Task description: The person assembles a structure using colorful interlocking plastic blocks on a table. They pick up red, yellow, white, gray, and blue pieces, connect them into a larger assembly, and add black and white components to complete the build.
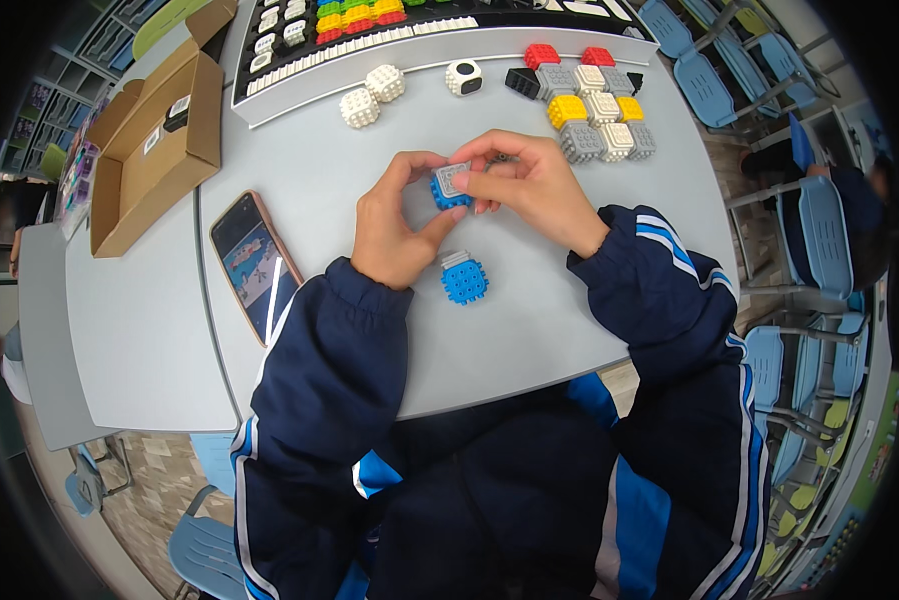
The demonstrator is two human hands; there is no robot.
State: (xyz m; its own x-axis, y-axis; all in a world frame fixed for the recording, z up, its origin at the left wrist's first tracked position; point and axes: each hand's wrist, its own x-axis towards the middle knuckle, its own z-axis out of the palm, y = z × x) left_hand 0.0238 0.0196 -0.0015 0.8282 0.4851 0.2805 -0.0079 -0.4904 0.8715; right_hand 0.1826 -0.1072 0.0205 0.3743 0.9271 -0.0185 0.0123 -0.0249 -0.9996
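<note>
Above the table, a small blue studded block (445, 198) sits between my two hands with a grey square piece (454, 178) on its top face. My left hand (393, 222) closes on the block from the left, its thumb and forefinger at the sides. From the right, my right hand (539, 188) pinches the grey piece and the block with thumb and fingers. Just below, a second blue studded block (465, 281) lies on the table, with a grey piece (456, 259) along its upper edge.
White studded blocks (360, 107), a white block with a black circle (463, 77) and a cluster of joined grey, white, yellow and red blocks (600, 107) lie beyond my hands. A parts tray (389, 43) spans the back. Leftward are a phone (254, 262) and cardboard box (191, 150).
</note>
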